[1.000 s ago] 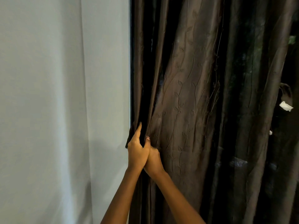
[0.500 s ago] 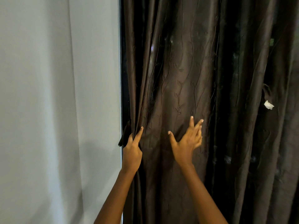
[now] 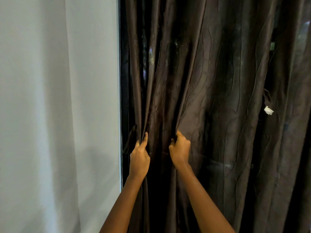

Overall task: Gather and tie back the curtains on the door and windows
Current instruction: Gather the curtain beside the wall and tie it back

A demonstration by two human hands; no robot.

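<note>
Head view: the curtain, dark brown with a faint sheen and a raised pattern of wavy stems and leaves, hangs in long vertical folds over the right two thirds of the picture, from the top edge to the bottom. Its left edge lies just beside a dark upright frame. Both hands are on it low down, near that edge.

The left hand grips the outermost folds. Its fingers are curled into the cloth, and the forefinger lies straighter, up along one fold. The right hand, a little apart from the left at about the same height, has its fingers curled round a bunched fold, with the cloth gathered and creased above the knuckles. A narrow band of pleats stands between the two hands. Both bare forearms come up from the bottom edge.

A short dark strap of fabric hangs against the frame, just left of the left hand. A small white scrap sits on the curtain far to the right. A pale, plain wall fills the left.
</note>
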